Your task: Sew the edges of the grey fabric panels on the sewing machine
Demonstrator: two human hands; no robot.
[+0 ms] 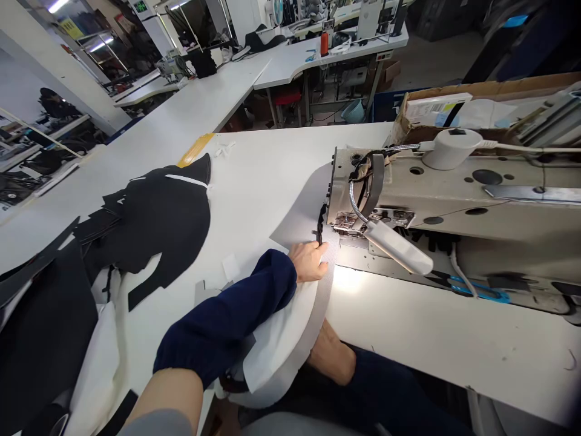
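Observation:
My left hand point(310, 261) rests on the white table point(408, 327) right by the needle area of the sewing machine point(454, 206). Its fingers are curled and pinch the end of a curved grey-white fabric piece point(290, 339) beside a black strip under the machine head. The fabric arcs back over the table's front edge toward my lap. My right hand point(333, 357) sits low at that edge, against the underside of the fabric. Its fingers are hidden beneath the cloth. A dark blue sleeve covers my left forearm.
A lit lamp on a flexible neck point(397, 245) hangs over the needle plate. Black garment pieces point(149, 224) lie stacked on the table to the left, over white cloth. Blue-handled scissors point(476, 289) lie by the machine base. A cardboard box point(458, 103) stands behind the machine.

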